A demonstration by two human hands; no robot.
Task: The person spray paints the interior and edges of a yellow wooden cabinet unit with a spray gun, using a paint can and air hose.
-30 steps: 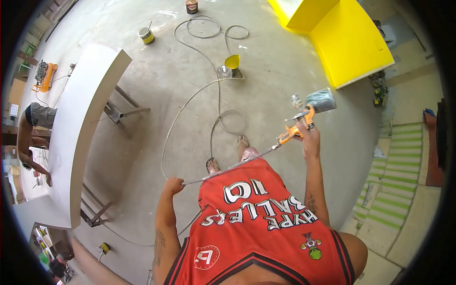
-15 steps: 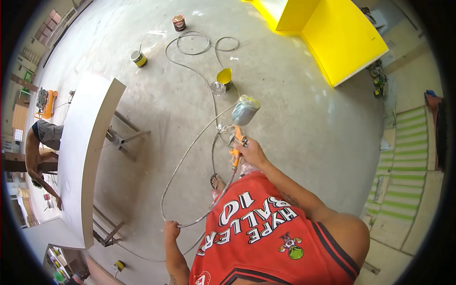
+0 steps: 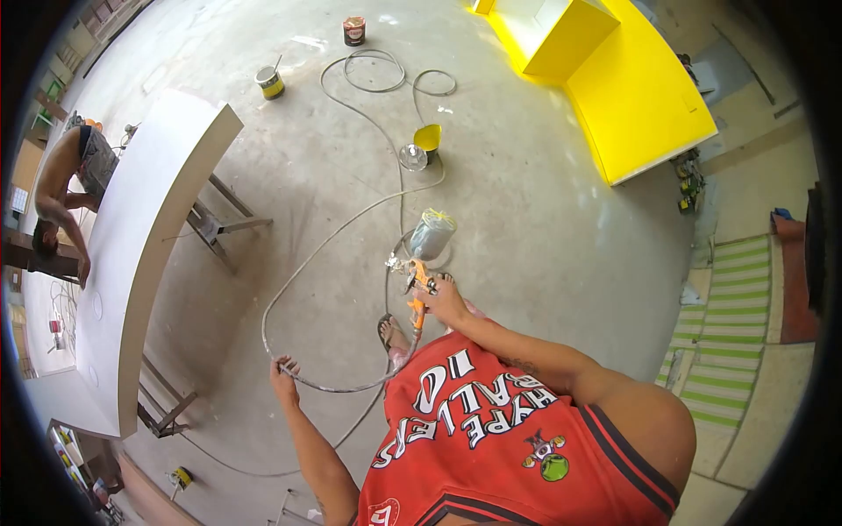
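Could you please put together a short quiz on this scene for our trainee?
1. True or false: the right hand holds the orange spray gun.
2. What does the left hand grip? A) a paint can B) the hose C) a brush
3. Fill in: the big panel lying on the floor ahead is coloured ____.

Key: 1 true; 2 B; 3 yellow.

Bright daylight, sharp, heavy fisheye vignetting
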